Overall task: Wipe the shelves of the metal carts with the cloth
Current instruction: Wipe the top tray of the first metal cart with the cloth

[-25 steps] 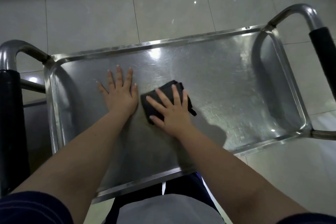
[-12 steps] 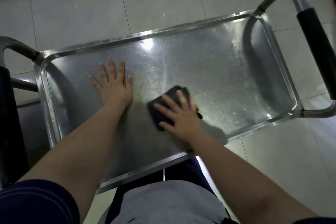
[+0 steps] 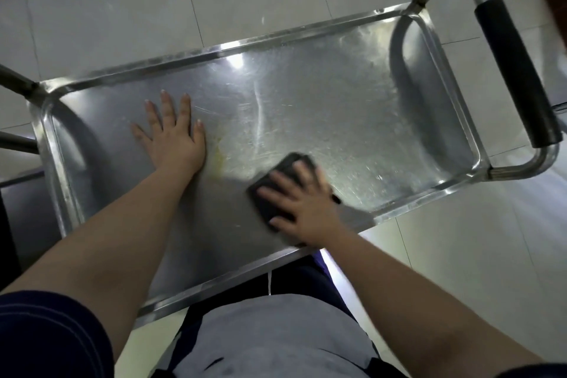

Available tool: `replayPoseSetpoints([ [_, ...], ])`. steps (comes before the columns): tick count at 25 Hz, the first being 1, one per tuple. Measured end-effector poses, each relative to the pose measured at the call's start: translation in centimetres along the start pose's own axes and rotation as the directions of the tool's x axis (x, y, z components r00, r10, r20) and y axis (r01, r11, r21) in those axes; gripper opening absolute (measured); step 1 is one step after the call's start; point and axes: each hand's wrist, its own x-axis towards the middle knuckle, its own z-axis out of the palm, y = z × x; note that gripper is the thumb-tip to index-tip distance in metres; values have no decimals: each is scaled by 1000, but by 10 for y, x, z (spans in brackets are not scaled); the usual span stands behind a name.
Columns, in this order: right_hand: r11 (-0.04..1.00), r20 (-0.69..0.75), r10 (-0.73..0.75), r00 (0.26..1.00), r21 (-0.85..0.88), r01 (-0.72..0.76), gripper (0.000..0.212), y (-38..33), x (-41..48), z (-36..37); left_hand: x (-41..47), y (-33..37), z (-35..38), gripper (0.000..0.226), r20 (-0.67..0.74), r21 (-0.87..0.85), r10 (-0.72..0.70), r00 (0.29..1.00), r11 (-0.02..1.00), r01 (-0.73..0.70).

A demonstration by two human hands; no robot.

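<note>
Two hands lay on scratched rectangular steel cart shelf [image 3: 337,95] | left hand [image 3: 171,138] splayed flat, 9 o'clock | right hand [image 3: 302,207] spread, pressed folded black cloth [image 3: 280,170], 5 o'clock | risk: rightward strokes could miss yellowish smear [image 3: 219,159] between them

**Single head cam, looking down**

Just one wide-angle view, worn on the person's head. It pointed forward and steeply down, close over the cart's shelf [image 3: 306,120], with tiled floor [image 3: 107,24] filling the edges.
</note>
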Motion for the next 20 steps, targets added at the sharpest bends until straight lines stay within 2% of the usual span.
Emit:
replayPoseSetpoints([
  [1,972,10,235,972,15,-235,65,33,-9,-4,-1,3,0,60,-1,4,0,1000,1000,0],
  [2,856,27,512,859,77,-512,66,58,-15,-12,-2,6,1,60,-5,8,-1,1000,1000,1],
  [3,700,51,702,710,133,-702,67,68,-18,-15,-4,8,1,60,-4,12,-4,1000,1000,4],
  [4,589,60,796,602,153,-794,67,57,-14,-16,-5,9,1,60,-2,13,-4,1000,1000,4],
  [5,603,36,790,613,138,-786,67,31,-6,-13,-5,11,1,59,-3,16,-3,1000,1000,3],
  [6,743,18,662,749,114,-660,67,-8,0,-4,-6,11,2,59,-3,22,-4,1000,1000,4],
  [7,907,38,413,910,80,-414,66,-51,4,5,-5,10,2,59,-3,28,-4,1000,1000,4],
  [8,989,61,127,990,73,-131,65,-82,0,11,-5,9,1,59,1,30,-2,1000,1000,2],
  [9,995,81,-70,994,82,64,64,-92,-4,14,-5,7,1,59,6,25,1,1000,1000,-1],
  [10,988,79,-151,985,58,146,64,-81,-7,14,-3,5,0,60,10,18,5,1000,1000,-5],
  [11,994,31,-104,994,25,104,64,-55,-13,13,-4,5,0,60,13,12,11,1000,1000,-12],
  [12,998,-1,64,998,8,-64,64,-24,-26,11,-4,5,0,60,14,9,19,1000,1000,-19],
  [13,965,-11,263,965,-4,-263,64,9,-42,8,-4,6,1,60,11,7,25,1000,1000,-25],
  [15,822,9,569,822,18,-569,65,65,-75,1,-5,7,2,60,-4,8,25,1000,1000,-25],
  [16,761,29,647,762,40,-648,65,76,-84,-2,-6,7,2,60,-12,10,23,1000,1000,-23],
  [17,733,26,679,734,31,-679,64,74,-86,-2,-6,7,3,60,-17,14,21,1000,1000,-21],
  [18,747,16,665,747,-4,-665,64,61,-81,1,-6,7,3,60,-18,18,19,1000,1000,-18],
  [20,877,63,480,875,-14,-480,65,11,-67,6,-5,8,4,60,-17,28,9,1000,1000,-8],
])
